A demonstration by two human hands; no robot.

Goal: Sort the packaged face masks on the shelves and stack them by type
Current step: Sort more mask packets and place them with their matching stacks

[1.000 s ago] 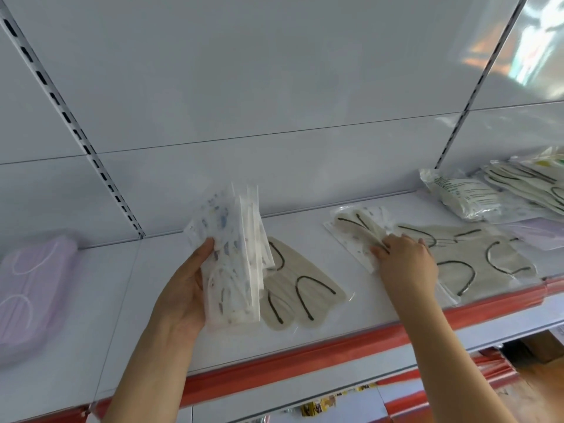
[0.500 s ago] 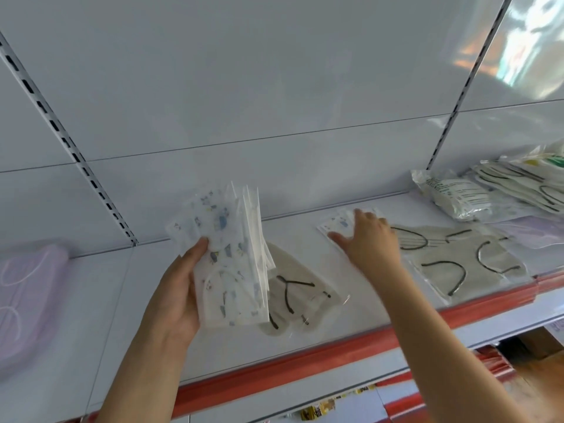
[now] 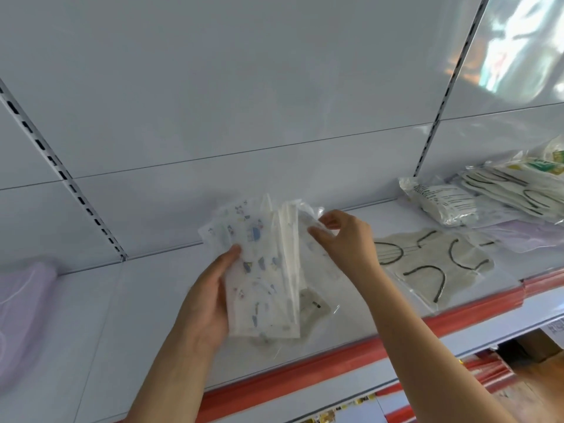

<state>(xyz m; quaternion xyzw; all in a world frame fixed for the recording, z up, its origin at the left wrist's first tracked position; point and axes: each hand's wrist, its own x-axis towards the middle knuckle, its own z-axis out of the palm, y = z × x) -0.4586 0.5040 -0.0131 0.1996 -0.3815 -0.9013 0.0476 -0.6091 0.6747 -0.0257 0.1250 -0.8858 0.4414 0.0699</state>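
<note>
Clear plastic crinkles under both your hands at the centre of the frame. Your left hand (image 3: 207, 303) grips a fanned stack of printed masks (image 3: 259, 270), thumb laid up its front face and fingers curled behind, holding it upright above the shelf (image 3: 146, 315). Your right hand (image 3: 345, 239) comes in from the right and pinches one more packet (image 3: 308, 221) at its top corner, thumb and forefinger closed on the film, pressing it against the back of the stack.

Just below and behind the stack, a beige mask (image 3: 314, 306) with black ear loops lies flat on the shelf, half hidden by what you hold. Right of your right wrist, more beige masks (image 3: 433, 267) lie spread flat toward the red shelf edge (image 3: 335, 358), overlapping each other. At the upper right, a white bagged pack (image 3: 442, 203) with printed text sits by the back panel, touching a heap of white masks (image 3: 518, 190) with black loops that runs out of the frame. In front of that heap lies a pale lilac packet (image 3: 531, 236). At the far left edge, a lilac pack (image 3: 21, 315) rests well apart from everything else. A slotted upright (image 3: 61, 175) crosses the back panel at the left, another at the upper right.
</note>
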